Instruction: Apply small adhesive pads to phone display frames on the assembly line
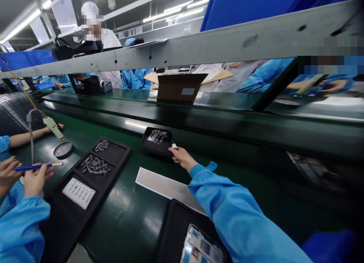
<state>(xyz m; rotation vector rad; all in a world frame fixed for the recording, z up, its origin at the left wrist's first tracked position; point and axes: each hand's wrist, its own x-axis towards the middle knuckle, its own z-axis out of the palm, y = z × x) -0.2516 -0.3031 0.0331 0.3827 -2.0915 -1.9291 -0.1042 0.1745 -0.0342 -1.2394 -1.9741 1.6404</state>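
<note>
My right hand point(182, 157) reaches forward over the green belt. Its curled fingers, one wearing a white fingertip cover, close on the near right corner of a small black tray point(148, 143) that carries a phone part point(157, 136). My left hand point(34, 179), in a blue sleeve at the lower left, is closed on a thin blue pen-like tool point(36, 166) held level. Another hand point(8, 174) at the far left edge touches the same tool's end.
A long black tray point(113, 157) holds piles of small metal parts and a white card. A round dish of screws point(63, 149) and a hanging electric screwdriver point(52, 126), gripped by a co-worker's hand, are at left. A white strip point(165, 187), a phone tray point(176, 225) and a cardboard box point(179, 86) are nearby.
</note>
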